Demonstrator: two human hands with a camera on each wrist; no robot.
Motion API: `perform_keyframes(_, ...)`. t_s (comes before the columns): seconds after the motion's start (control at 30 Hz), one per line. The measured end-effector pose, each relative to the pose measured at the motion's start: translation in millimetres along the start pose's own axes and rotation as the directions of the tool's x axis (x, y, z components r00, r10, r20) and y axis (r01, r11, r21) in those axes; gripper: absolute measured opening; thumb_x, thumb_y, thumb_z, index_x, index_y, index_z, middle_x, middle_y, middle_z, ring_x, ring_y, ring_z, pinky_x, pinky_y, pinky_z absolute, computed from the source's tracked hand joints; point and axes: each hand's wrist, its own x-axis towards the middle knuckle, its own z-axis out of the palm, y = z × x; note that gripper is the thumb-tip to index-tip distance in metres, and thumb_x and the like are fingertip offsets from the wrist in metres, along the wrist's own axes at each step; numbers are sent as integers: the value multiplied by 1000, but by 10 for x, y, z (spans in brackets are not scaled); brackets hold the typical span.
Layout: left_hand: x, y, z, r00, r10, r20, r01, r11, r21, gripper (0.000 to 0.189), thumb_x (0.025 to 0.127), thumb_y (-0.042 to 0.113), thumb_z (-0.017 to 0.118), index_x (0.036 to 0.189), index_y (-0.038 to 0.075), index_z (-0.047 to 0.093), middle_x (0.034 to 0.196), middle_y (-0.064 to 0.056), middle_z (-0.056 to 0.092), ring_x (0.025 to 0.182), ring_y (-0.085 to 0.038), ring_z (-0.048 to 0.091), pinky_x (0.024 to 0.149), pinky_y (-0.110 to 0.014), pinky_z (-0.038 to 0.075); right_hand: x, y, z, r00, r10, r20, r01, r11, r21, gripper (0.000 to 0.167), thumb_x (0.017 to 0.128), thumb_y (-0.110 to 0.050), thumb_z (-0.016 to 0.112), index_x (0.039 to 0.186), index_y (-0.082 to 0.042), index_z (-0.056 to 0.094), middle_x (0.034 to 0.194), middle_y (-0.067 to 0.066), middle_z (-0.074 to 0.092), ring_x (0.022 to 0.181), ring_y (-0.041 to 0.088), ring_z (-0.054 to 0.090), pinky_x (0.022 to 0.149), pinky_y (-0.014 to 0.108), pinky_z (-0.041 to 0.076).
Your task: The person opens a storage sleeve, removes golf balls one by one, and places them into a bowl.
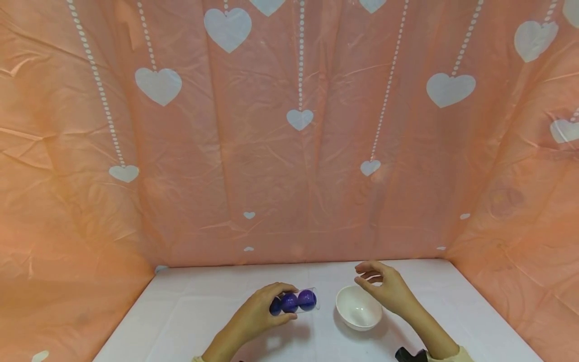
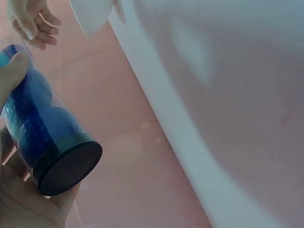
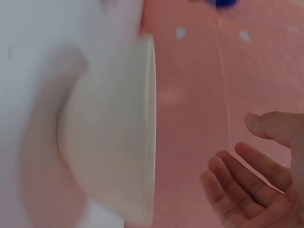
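My left hand [image 1: 258, 310] grips a clear tube [image 2: 76, 124] that lies on its side above the table, thumb and fingers on opposite sides. Purple-blue balls [image 1: 289, 302] sit in a row inside it. A dark cap [image 2: 70, 168] closes the end nearest the left wrist camera; the far end points towards the bowl. The white bowl [image 1: 359, 315] stands upright on the table, right of the tube, and its visible inside holds nothing. Above the bowl's right rim hovers my right hand [image 1: 392, 290], its fingers loosely bent and apart, with nothing in them.
The table [image 1: 181, 311] has a white cover. Orange sheeting [image 1: 271, 176] with white hearts hangs behind it and along both sides. A black object [image 1: 409, 355] shows by the right wrist at the bottom edge.
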Motion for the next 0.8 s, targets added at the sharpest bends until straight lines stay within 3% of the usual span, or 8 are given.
perform_keyframes(0.33,9,16,-19,1000,-10,8,10,1000,15,48,91,36,88,133,22,70,127,7,73,116,-14,69,102,-40,59,-117,-244,273,983,-123,135,97,978,182,22,99,-19,80,118,-11,73,112,1,76,97,9,72,89,27,62)
perform_keyframes(0.6,14,36,-27,1000,2,1,-2,999,35,49,89,29,91,133,22,71,124,7,73,113,-12,68,99,-39,59,-175,-309,443,968,-186,171,133,950,281,23,99,-13,79,119,-6,72,113,6,75,96,10,73,87,28,63)
perform_keyframes(0.8,16,50,-29,999,38,-13,-37,997,67,49,88,29,91,132,20,71,120,9,73,108,-9,67,96,-37,60,-232,-375,544,967,-178,183,111,938,327,31,99,-17,80,124,-2,70,115,11,76,97,11,73,87,28,63)
